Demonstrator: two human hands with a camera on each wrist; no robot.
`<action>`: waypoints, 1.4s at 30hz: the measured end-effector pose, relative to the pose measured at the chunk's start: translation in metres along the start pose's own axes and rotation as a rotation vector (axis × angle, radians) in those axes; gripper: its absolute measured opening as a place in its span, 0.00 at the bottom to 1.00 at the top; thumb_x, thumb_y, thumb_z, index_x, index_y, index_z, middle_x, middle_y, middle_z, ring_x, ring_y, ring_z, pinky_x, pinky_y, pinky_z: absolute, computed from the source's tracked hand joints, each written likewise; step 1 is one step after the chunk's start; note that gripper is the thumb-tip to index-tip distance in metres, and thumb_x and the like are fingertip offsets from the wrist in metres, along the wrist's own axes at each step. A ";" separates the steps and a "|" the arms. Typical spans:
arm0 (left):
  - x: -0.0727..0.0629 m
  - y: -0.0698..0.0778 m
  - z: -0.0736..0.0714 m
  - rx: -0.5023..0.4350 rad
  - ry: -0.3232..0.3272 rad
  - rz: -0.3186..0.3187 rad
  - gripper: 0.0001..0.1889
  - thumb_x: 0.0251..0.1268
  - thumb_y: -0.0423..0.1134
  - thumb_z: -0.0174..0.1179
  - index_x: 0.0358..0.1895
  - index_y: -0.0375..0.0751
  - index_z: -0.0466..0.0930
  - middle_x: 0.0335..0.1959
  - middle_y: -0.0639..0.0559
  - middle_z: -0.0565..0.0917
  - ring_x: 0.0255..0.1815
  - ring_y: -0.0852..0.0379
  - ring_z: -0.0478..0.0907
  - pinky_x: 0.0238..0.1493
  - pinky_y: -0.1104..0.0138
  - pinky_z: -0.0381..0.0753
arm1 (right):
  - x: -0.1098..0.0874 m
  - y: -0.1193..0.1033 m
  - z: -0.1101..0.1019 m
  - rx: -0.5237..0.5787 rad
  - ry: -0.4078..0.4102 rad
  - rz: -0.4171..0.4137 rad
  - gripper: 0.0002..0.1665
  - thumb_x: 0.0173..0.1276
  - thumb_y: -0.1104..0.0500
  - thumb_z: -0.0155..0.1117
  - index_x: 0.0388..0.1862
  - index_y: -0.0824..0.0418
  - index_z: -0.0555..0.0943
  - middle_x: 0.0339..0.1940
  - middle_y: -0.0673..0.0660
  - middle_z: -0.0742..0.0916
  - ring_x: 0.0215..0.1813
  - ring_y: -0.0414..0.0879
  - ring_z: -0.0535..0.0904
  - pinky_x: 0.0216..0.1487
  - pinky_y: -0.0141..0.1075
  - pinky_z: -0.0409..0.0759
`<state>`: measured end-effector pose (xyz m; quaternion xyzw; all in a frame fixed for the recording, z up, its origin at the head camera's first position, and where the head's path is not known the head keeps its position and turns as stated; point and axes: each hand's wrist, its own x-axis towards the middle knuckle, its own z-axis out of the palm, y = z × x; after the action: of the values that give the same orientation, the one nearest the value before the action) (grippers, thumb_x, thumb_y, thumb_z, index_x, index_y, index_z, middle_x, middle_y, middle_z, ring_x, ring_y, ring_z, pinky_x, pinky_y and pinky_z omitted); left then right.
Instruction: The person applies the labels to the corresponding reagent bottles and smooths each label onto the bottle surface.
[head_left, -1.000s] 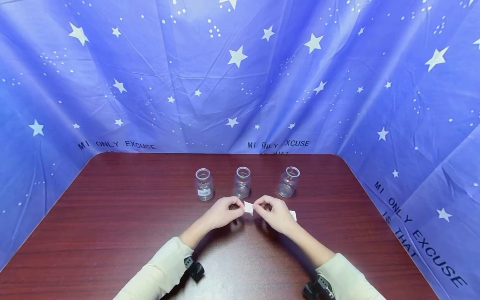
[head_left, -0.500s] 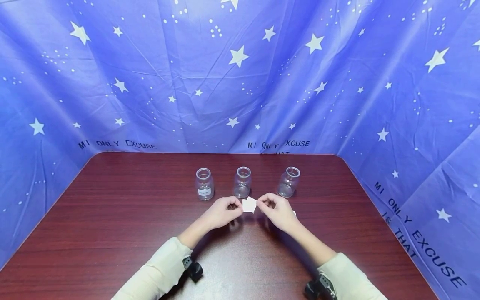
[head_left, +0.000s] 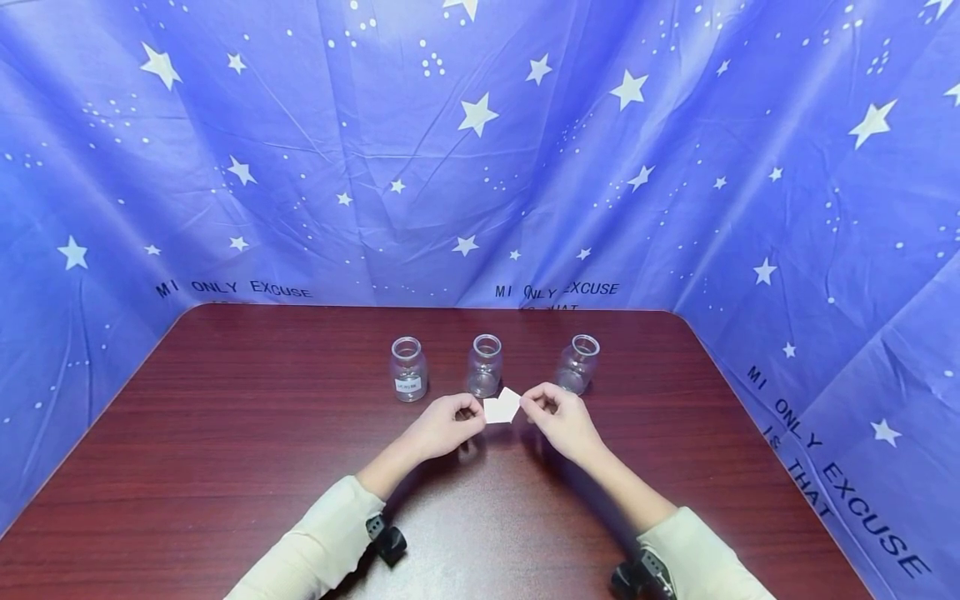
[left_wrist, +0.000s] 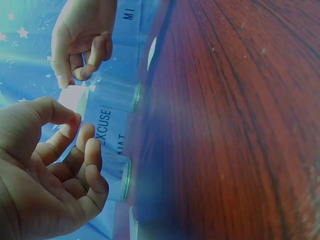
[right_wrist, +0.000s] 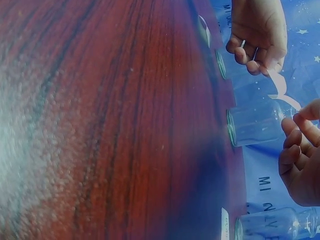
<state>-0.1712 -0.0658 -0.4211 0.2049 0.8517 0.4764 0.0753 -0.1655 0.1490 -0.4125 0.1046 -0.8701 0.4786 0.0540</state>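
In the head view my left hand [head_left: 447, 427] pinches one side of a small white sticker with its backing paper [head_left: 497, 410]. From the other side my right hand [head_left: 562, 422] pinches a corner between thumb and index finger. The two white layers form a V, joined at one end and parted at the other, as the right wrist view shows at the paper strip [right_wrist: 279, 84]. Both hands are just above the table, in front of the middle glass jar [head_left: 485, 367]. The left jar [head_left: 408, 367] bears a white printed label [head_left: 407, 385]; the right jar [head_left: 580, 362] stands behind my right hand.
A dark red wood-grain table [head_left: 225, 450] lies under everything, with a blue star-printed curtain [head_left: 405, 150] around it. In the right wrist view, a white paper piece with print [right_wrist: 225, 223] and another white piece [right_wrist: 204, 31] lie on the table.
My right hand has moved slightly right and away from the left hand, drawing its layer of the sticker apart. More white paper shows between the hands. My left hand has barely moved.
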 end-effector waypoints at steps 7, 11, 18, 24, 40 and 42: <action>0.000 -0.001 0.000 -0.018 0.001 -0.014 0.03 0.56 0.36 0.55 0.29 0.44 0.77 0.24 0.58 0.77 0.23 0.64 0.75 0.34 0.72 0.74 | 0.001 -0.001 -0.002 -0.001 0.023 0.004 0.04 0.63 0.60 0.61 0.31 0.59 0.81 0.19 0.53 0.81 0.20 0.36 0.72 0.22 0.28 0.67; 0.000 -0.002 0.001 -0.030 -0.001 -0.024 0.03 0.56 0.36 0.54 0.29 0.44 0.77 0.23 0.58 0.77 0.22 0.57 0.78 0.34 0.72 0.74 | 0.002 0.001 -0.003 0.001 0.036 0.008 0.04 0.63 0.60 0.61 0.31 0.58 0.81 0.20 0.57 0.82 0.20 0.35 0.73 0.22 0.27 0.68; 0.001 -0.003 0.001 -0.025 0.004 -0.030 0.03 0.56 0.36 0.54 0.29 0.45 0.77 0.23 0.58 0.77 0.22 0.56 0.78 0.34 0.72 0.74 | 0.002 0.002 -0.006 0.013 0.056 0.000 0.04 0.62 0.61 0.62 0.30 0.60 0.82 0.19 0.56 0.82 0.19 0.34 0.72 0.22 0.27 0.68; 0.001 -0.004 0.003 -0.010 -0.011 -0.044 0.03 0.57 0.37 0.54 0.29 0.45 0.77 0.22 0.59 0.77 0.22 0.61 0.77 0.34 0.72 0.73 | 0.002 0.003 -0.011 0.021 0.064 0.001 0.04 0.61 0.62 0.62 0.29 0.61 0.82 0.19 0.57 0.82 0.19 0.34 0.71 0.22 0.27 0.68; -0.001 -0.006 0.010 0.192 -0.073 -0.062 0.02 0.51 0.35 0.54 0.26 0.44 0.77 0.18 0.60 0.76 0.19 0.67 0.71 0.28 0.73 0.71 | 0.000 0.006 -0.010 0.014 0.067 0.006 0.04 0.61 0.62 0.61 0.29 0.60 0.81 0.18 0.55 0.82 0.19 0.34 0.72 0.22 0.27 0.68; -0.002 -0.005 0.010 0.240 -0.070 -0.069 0.03 0.50 0.35 0.55 0.25 0.45 0.77 0.16 0.60 0.77 0.20 0.67 0.71 0.29 0.73 0.70 | 0.000 0.006 -0.010 0.012 0.067 0.006 0.04 0.61 0.62 0.61 0.29 0.61 0.81 0.18 0.55 0.82 0.19 0.34 0.71 0.22 0.27 0.68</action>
<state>-0.1678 -0.0608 -0.4305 0.1996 0.9059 0.3607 0.0965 -0.1667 0.1601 -0.4120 0.0863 -0.8652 0.4873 0.0809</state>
